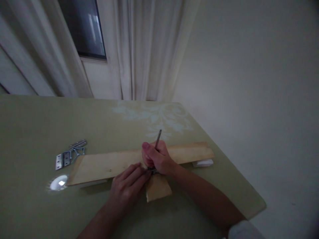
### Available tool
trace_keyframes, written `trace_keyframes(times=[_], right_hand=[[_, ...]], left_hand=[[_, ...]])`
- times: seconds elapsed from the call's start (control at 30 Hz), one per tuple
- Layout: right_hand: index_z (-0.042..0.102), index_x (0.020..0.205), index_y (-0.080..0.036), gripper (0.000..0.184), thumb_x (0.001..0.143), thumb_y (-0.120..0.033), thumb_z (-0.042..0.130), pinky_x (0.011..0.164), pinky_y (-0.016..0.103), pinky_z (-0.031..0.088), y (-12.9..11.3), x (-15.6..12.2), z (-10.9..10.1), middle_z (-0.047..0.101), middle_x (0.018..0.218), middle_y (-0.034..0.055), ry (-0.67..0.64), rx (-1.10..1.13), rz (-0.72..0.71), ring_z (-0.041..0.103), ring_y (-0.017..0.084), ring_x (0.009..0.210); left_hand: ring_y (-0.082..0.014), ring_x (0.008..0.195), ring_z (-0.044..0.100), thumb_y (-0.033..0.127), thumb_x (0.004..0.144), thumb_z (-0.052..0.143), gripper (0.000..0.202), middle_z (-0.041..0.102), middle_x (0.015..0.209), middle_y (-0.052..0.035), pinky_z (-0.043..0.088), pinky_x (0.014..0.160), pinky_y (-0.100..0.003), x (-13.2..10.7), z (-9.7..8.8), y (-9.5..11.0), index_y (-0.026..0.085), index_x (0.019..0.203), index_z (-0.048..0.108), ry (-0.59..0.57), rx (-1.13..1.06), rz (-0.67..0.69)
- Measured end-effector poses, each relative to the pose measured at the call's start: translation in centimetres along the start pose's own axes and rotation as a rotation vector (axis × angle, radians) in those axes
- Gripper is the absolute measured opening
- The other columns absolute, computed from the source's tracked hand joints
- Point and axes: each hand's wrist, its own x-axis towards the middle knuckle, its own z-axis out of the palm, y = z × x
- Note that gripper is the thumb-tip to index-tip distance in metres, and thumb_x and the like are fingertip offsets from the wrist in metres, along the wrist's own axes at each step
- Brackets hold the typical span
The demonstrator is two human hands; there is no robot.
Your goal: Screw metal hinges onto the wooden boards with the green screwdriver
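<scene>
A long pale wooden board (99, 166) lies across the table, with a short wooden piece (159, 190) meeting its near edge at the middle. Where the two meet sits a small dark metal hinge (155, 171), mostly covered by my hands. My left hand (128, 184) rests there with its fingers together, pressing the hinge against the wood. Wrapped in a fist, my right hand (158, 157) grips a slim metal rod-like tool (158, 137) that stands nearly upright. The tool's lower end is hidden behind the fingers.
Left of the board lie an opened hinge (62, 160), another metal hinge (78, 144) and several loose screws (77, 152). White blocks (203, 163) support the board from below. The green table (37, 132) ends at a wall (249, 83) and curtains (144, 49).
</scene>
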Motion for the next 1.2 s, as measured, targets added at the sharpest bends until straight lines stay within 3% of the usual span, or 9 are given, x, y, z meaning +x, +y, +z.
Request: trace_keyframes(times=[0.27,0.47,0.63,0.73,0.83,0.93,1.03,1.1,1.2], right_hand=[[0.042,0.058,-0.025,0.073,0.106,-0.079,0.054,0.045,0.026,0.026,0.0,-0.1,-0.1,0.036,0.049,-0.0081,-0.037,-0.091,0.035,0.031,0.008,0.045],[0.061,0.091,-0.023,0.051,0.086,-0.064,0.09,0.064,0.024,0.042,-2.4,-0.1,-1.8,0.056,0.078,-0.0058,-0.192,-0.303,0.089,0.051,0.012,0.071],[0.057,0.111,-0.025,0.027,0.112,-0.052,0.06,0.062,0.026,0.042,-5.4,-0.1,-4.1,0.05,0.073,-0.0091,-0.186,-0.504,0.161,0.048,0.013,0.063],[0.07,0.117,-0.023,0.013,0.108,-0.03,0.063,0.086,0.033,0.052,-7.9,-0.6,-5.5,0.071,0.093,-0.0006,-0.235,-0.646,0.151,0.065,0.018,0.089],[0.075,0.126,-0.022,0.024,0.105,-0.02,0.063,0.113,0.043,0.049,-10.0,-1.3,-6.5,0.077,0.129,0.0086,-0.24,-0.777,0.05,0.068,0.024,0.122],[0.073,0.133,-0.023,0.03,0.104,-0.022,0.071,0.101,0.038,0.058,-11.2,-1.7,-6.9,0.076,0.131,0.0081,-0.082,-0.905,-0.138,0.074,0.021,0.109],[0.072,0.116,-0.024,0.027,0.094,-0.023,0.087,0.084,0.031,0.063,-12.1,-2.2,-6.8,0.079,0.113,0.0023,0.208,-0.946,-0.293,0.077,0.017,0.09],[0.069,0.111,-0.026,0.034,0.088,-0.026,0.095,0.082,0.03,0.066,-12.5,-2.6,-6.5,0.08,0.102,-0.0009,0.348,-0.929,-0.41,0.08,0.018,0.088],[0.068,0.119,-0.029,0.049,0.083,-0.03,0.101,0.075,0.03,0.068,-12.7,-3.3,-5.7,0.082,0.096,-0.0027,0.473,-0.862,-0.618,0.082,0.019,0.086]], left_hand=[[-0.0228,0.096,0.074,0.018,0.113,0.061,0.017,0.083,0.099,-0.006,0.065,0.092,-0.035,0.4,0.1,0.0,0.017,0.112,0.077,0.005,0.005,0.026],[-0.0252,0.093,0.072,0.017,0.115,0.054,0.022,0.08,0.105,-0.009,0.061,0.077,-0.037,0.6,-0.5,-1.0,0.018,0.105,0.074,-0.122,0.005,0.075],[-0.0256,0.098,0.072,0.018,0.116,0.051,0.022,0.077,0.107,-0.0091,0.061,0.082,-0.039,1.5,-1.8,-1.6,0.018,0.121,0.073,-0.258,-0.094,0.109],[-0.0251,0.098,0.072,0.014,0.115,0.049,0.029,0.078,0.111,-0.0078,0.06,0.084,-0.04,2.1,-2.4,-1.4,0.021,0.13,0.072,-0.318,-0.111,0.085],[-0.0245,0.099,0.071,0.011,0.112,0.049,0.031,0.078,0.112,-0.0073,0.059,0.087,-0.04,2.3,-2.8,-1.0,0.022,0.129,0.072,-0.342,-0.142,0.036],[-0.0223,0.097,0.07,0.013,0.11,0.059,0.02,0.078,0.109,-0.0063,0.057,0.088,-0.037,2.0,-2.7,-0.8,0.021,0.123,0.073,-0.262,-0.148,-0.024],[-0.0219,0.097,0.07,0.02,0.11,0.068,0.013,0.079,0.109,-0.0055,0.055,0.089,-0.037,1.6,-2.2,-0.7,0.02,0.121,0.074,-0.187,-0.075,-0.062],[-0.0223,0.099,0.07,0.024,0.111,0.069,0.013,0.079,0.111,-0.0052,0.054,0.091,-0.038,1.4,-2.0,-0.7,0.021,0.121,0.075,-0.177,-0.042,-0.076],[-0.0215,0.099,0.07,0.024,0.111,0.069,0.011,0.08,0.11,-0.0037,0.054,0.091,-0.037,1.2,-1.8,-0.6,0.022,0.12,0.076,-0.171,-0.033,-0.084]])
